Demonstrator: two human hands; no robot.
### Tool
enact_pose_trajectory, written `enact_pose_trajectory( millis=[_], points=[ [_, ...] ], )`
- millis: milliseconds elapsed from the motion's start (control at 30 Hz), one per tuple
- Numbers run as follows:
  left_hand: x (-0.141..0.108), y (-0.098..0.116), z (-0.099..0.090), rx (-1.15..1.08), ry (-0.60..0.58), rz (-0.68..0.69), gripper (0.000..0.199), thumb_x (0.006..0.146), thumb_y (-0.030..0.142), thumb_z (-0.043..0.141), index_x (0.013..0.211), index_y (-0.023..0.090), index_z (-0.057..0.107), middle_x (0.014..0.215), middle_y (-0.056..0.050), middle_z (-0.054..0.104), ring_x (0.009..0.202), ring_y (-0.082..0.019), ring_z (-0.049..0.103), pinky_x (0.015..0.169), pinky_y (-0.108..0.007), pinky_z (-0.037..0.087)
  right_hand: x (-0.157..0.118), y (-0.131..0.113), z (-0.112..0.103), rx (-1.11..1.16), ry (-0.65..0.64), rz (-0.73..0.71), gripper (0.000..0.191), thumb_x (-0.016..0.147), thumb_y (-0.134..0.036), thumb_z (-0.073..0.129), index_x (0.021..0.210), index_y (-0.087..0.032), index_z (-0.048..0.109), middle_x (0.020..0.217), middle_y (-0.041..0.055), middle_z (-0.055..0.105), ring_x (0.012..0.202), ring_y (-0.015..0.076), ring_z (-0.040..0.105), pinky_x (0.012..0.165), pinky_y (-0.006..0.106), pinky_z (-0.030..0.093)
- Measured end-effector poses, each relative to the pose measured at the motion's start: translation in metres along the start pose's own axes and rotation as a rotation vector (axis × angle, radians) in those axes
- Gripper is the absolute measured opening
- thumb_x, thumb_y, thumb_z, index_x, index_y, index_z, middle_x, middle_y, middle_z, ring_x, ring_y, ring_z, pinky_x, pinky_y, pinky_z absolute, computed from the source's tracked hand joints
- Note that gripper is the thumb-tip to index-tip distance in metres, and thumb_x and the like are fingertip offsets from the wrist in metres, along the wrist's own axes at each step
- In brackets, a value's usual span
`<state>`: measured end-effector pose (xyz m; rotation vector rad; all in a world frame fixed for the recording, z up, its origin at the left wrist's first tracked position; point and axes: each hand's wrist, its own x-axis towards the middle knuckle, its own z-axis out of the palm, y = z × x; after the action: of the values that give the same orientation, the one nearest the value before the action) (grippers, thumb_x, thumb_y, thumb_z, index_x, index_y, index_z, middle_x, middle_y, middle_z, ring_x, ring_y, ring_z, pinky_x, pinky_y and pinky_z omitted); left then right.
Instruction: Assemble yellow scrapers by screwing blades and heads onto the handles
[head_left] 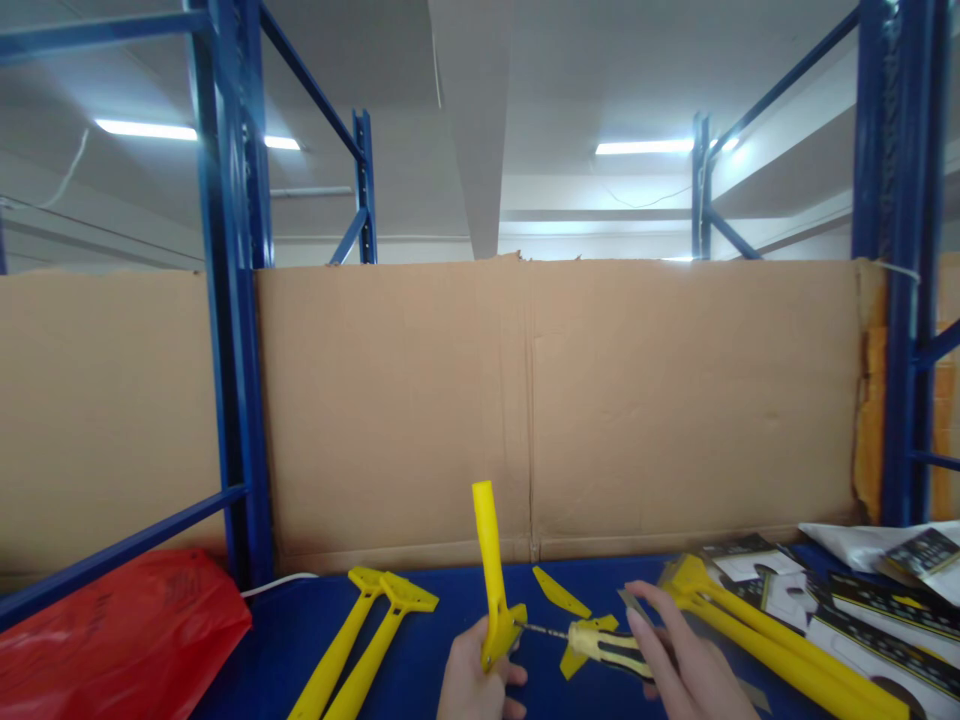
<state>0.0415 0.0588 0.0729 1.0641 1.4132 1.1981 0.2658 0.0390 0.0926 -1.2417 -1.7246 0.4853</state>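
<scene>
My left hand (474, 672) is closed around the head of a yellow scraper handle (489, 550), whose shaft points upward. A screwdriver (611, 643) with a pale yellow and black grip lies across to the left, its tip at the side of the yellow head. My right hand (686, 655) is closed on the screwdriver's grip, with a small thin blade (634, 603) also between its fingers. Behind the screwdriver lie loose yellow pieces, one long (559, 592) and one partly covered (576, 660).
Two yellow handles (375, 640) lie on the blue tabletop (262, 660) at left, beside a red bag (127, 635). More yellow handles (780, 640) and several black-and-white packages (870, 640) are at right. A cardboard panel (405, 410) and blue posts (234, 300) stand behind.
</scene>
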Motion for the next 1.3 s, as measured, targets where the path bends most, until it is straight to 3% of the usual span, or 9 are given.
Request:
enact_pose_trajectory(
  millis=[67,233,367,467,600,700,933,1200,1300],
  points=[
    [-0.003,0.005,0.002,0.026,-0.001,-0.009,0.044,0.070,-0.003,0.045,0.113,0.005,0.051,0.101,-0.013,0.056,0.069,-0.014,0.062,0.044,-0.021,0.051,-0.002,0.002,0.001,0.012,-0.005,0.017,0.041,0.091,-0.040,0.037,0.126,-0.022,0.046,0.064,0.0005,0.066,0.064,0.0225,0.069,0.067,0.029,0.055],
    [-0.008,0.013,0.003,-0.006,0.009,-0.006,0.039,0.069,-0.002,0.048,0.106,0.007,0.055,0.097,-0.010,0.056,0.068,-0.015,0.062,0.043,-0.021,0.051,-0.004,0.012,0.008,0.038,0.075,-0.073,0.048,0.083,-0.029,0.046,0.129,-0.022,0.038,0.103,0.0074,0.063,0.078,0.0193,0.068,0.071,0.028,0.055],
    [-0.006,0.012,0.002,0.018,-0.002,-0.001,0.038,0.070,-0.002,0.045,0.105,0.007,0.055,0.096,-0.010,0.055,0.069,-0.014,0.062,0.043,-0.021,0.050,-0.001,0.012,0.008,0.058,0.050,-0.162,0.045,0.079,-0.021,0.048,0.124,-0.025,0.038,0.094,0.0027,0.063,0.078,0.0185,0.067,0.078,0.031,0.053],
    [-0.003,0.005,0.000,0.017,-0.029,0.010,0.038,0.070,-0.001,0.047,0.106,0.009,0.056,0.097,-0.010,0.055,0.071,-0.015,0.062,0.044,-0.020,0.051,0.001,0.010,0.004,-0.028,0.050,-0.108,0.039,0.084,-0.027,0.046,0.123,-0.025,0.043,0.094,0.0054,0.067,0.087,0.0217,0.068,0.082,0.032,0.052],
    [0.002,-0.005,-0.002,0.009,-0.042,0.035,0.041,0.071,0.001,0.048,0.111,0.007,0.053,0.100,-0.011,0.055,0.072,-0.015,0.062,0.045,-0.021,0.051,-0.001,0.008,0.001,-0.092,-0.019,-0.052,0.041,0.092,-0.036,0.033,0.129,-0.021,0.042,0.085,0.0078,0.071,0.080,0.0232,0.070,0.072,0.029,0.054],
    [0.002,-0.006,-0.001,-0.002,-0.033,0.035,0.040,0.071,0.001,0.047,0.110,0.007,0.053,0.099,-0.011,0.055,0.070,-0.015,0.062,0.044,-0.021,0.051,-0.002,0.010,0.005,-0.098,0.037,-0.042,0.045,0.091,-0.039,0.036,0.131,-0.019,0.041,0.092,0.0080,0.068,0.084,0.0223,0.070,0.073,0.028,0.054],
    [-0.003,0.006,0.001,0.000,-0.028,0.014,0.038,0.071,-0.001,0.049,0.107,0.009,0.055,0.096,-0.009,0.055,0.068,-0.014,0.062,0.043,-0.021,0.050,0.000,0.015,0.007,-0.064,0.048,-0.177,0.042,0.082,-0.023,0.046,0.123,-0.020,0.042,0.092,0.0046,0.065,0.080,0.0169,0.067,0.076,0.025,0.053],
    [0.004,-0.005,-0.001,-0.023,-0.027,0.052,0.041,0.071,0.003,0.051,0.112,0.007,0.054,0.097,-0.010,0.055,0.069,-0.015,0.062,0.043,-0.022,0.051,-0.002,0.002,0.004,-0.079,-0.053,-0.036,0.032,0.092,-0.039,0.035,0.108,-0.025,0.059,0.087,0.0066,0.075,0.085,0.0245,0.071,0.074,0.028,0.054],
    [0.009,-0.012,-0.003,-0.036,-0.028,0.057,0.040,0.070,0.006,0.055,0.110,0.009,0.056,0.095,-0.009,0.056,0.069,-0.016,0.062,0.043,-0.022,0.051,-0.004,0.004,0.008,-0.072,-0.025,-0.019,0.038,0.091,-0.040,0.037,0.120,-0.022,0.052,0.089,0.0070,0.072,0.085,0.0236,0.071,0.075,0.028,0.054]
  ],
)
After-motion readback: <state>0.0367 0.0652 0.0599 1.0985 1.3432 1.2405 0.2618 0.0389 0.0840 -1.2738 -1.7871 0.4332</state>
